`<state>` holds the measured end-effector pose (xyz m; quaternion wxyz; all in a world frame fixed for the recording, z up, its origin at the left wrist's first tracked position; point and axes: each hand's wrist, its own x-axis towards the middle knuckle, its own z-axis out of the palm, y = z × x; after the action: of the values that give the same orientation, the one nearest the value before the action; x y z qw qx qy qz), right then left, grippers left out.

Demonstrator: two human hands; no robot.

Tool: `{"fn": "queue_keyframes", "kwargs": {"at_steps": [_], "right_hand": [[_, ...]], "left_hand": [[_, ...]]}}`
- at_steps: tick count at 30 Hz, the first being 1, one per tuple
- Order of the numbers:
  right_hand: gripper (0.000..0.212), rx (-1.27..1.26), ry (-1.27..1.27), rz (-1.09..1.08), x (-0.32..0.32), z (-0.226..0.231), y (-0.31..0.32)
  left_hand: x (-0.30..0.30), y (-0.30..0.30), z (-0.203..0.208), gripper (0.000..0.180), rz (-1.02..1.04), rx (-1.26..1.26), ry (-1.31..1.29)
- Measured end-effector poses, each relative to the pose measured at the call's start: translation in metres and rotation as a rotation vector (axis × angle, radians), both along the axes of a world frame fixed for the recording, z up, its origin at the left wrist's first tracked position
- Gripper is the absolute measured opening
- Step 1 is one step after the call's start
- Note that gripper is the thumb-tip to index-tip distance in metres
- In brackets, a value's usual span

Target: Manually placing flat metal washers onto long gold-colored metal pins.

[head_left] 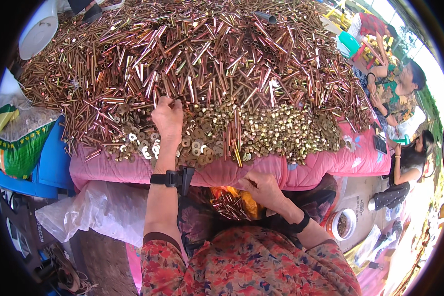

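My left hand [167, 118] reaches onto the table, fingers curled together at the edge of a wide heap of copper-coloured metal tubes [192, 54]. What its fingers hold, if anything, is hidden. Flat round washers [198, 143] lie beside it. Further right spreads a pile of small brass-coloured nuts [281, 130]. A few tubes [233, 135] lie side by side between washers and nuts. My right hand [264, 189] is closed just off the table's near edge; I cannot make out anything in it. Below it, an orange-yellow bag [251, 204] with finished-looking metal tubes [230, 206] rests at my lap.
A pink quilted cloth [118, 167] covers the table's near edge. Clear plastic sheeting [98, 207] hangs at left, near a green-and-yellow sack [22, 148] on a blue container [52, 158]. A white bucket [343, 224] stands at lower right. Several people [399, 93] sit along the right.
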<state>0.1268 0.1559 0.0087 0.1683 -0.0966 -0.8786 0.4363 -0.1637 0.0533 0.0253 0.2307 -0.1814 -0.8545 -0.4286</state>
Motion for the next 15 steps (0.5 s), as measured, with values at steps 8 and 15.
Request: {"fn": "queue_keyframes", "kwargs": {"at_steps": [8, 15], "right_hand": [[0.017, -0.007, -0.008, -0.028, -0.004, 0.005, 0.01], [0.008, 0.252, 0.122, -0.264, -0.027, -0.009, 0.04]], "left_hand": [[0.054, -0.048, 0.017, 0.013, -0.362, 1.252, -0.896], [0.121, -0.08, -0.007, 0.026, -0.769, 1.276, -1.417]]}}
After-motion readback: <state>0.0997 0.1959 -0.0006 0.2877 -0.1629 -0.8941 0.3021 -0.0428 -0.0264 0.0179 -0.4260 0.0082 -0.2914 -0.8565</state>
